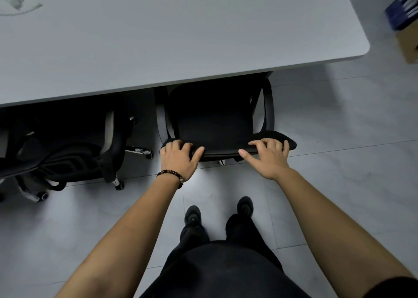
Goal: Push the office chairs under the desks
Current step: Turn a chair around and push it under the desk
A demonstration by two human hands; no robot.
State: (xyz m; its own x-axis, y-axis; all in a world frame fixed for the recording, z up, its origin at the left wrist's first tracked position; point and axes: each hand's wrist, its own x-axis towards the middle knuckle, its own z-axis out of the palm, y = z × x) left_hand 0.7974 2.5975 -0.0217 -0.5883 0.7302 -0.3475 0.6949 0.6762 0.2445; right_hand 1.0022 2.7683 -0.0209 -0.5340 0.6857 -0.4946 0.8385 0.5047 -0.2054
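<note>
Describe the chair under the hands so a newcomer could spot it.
Start at the grey desk up top. Two black chairs stand at its near edge; take the right-hand chair, by the rounded corner. Unlike the left-hand chair, its backrest carries the left hand and right hand.

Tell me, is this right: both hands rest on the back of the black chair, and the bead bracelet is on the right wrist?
Not quite: the head view shows the bead bracelet on the left wrist. The left hand and right hand do both rest on the back of the black chair.
</note>
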